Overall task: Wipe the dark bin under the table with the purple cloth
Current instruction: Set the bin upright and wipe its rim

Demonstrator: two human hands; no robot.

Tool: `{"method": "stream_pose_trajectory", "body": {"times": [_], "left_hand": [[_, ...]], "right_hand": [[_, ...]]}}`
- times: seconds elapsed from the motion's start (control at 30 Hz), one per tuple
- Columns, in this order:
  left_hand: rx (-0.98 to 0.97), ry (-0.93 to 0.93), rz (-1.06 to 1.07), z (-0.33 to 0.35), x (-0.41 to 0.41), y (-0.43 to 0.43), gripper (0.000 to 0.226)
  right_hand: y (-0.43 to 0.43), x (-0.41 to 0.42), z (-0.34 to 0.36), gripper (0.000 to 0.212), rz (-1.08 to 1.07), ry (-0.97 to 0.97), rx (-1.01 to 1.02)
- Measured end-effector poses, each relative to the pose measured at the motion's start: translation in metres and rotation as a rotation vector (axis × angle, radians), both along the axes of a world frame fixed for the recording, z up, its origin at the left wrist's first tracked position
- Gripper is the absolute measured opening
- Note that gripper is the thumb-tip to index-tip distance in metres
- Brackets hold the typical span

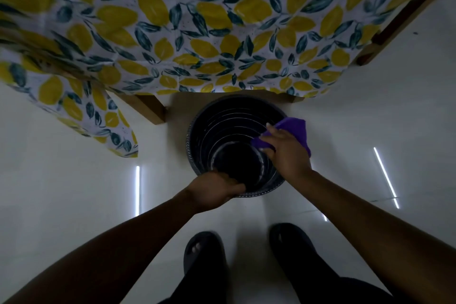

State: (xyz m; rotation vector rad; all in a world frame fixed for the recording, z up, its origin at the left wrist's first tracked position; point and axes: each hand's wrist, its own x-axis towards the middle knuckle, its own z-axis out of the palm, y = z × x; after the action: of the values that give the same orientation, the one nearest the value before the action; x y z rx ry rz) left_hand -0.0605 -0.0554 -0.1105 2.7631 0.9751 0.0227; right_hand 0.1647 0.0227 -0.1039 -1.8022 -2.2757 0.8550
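The dark round bin (222, 126) stands on the pale floor at the edge of the table, its ribbed inside facing me. My left hand (214, 189) grips the bin's near rim, fingers curled over the edge. My right hand (286, 153) holds the purple cloth (296, 131) and presses it against the right rim and inner wall of the bin. Part of the cloth is hidden under my palm.
A tablecloth (197, 32) with yellow lemons and dark leaves hangs over the table above the bin. Wooden table legs (150, 108) stand to the left and far right. My feet in dark slippers (204, 254) are on the glossy white floor (74, 180) just behind the bin.
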Motion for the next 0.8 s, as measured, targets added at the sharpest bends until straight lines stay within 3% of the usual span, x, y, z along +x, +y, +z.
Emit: {"method": "stream_pose_trajectory", "body": {"times": [0.1,0.2,0.3,0.4,0.5,0.63,0.8], "left_hand": [[-0.021,0.012,-0.008,-0.007,-0.007,-0.005,0.023],[-0.079,0.001,0.015,-0.015,-0.011,-0.011,0.023],[-0.130,0.018,0.048,-0.025,-0.014,-0.015,0.030],[-0.216,0.037,0.108,-0.031,-0.017,-0.022,0.042],[-0.303,0.045,0.166,-0.029,-0.018,-0.021,0.061],[-0.266,0.040,0.112,-0.020,-0.022,-0.018,0.057],[-0.314,0.070,0.107,-0.017,-0.024,-0.019,0.061]], "right_hand": [[-0.008,0.000,-0.004,0.040,0.051,-0.114,-0.123],[-0.015,0.003,0.003,0.031,-0.106,-0.128,0.038],[-0.014,0.013,0.004,0.051,-0.226,-0.250,0.117],[-0.015,0.014,0.000,0.057,-0.410,0.005,-0.030],[-0.015,0.016,-0.002,0.037,-0.525,0.173,-0.061],[-0.009,0.031,0.003,0.021,-0.526,0.287,0.011],[0.003,0.058,0.014,0.022,-0.618,0.438,0.036]]}}
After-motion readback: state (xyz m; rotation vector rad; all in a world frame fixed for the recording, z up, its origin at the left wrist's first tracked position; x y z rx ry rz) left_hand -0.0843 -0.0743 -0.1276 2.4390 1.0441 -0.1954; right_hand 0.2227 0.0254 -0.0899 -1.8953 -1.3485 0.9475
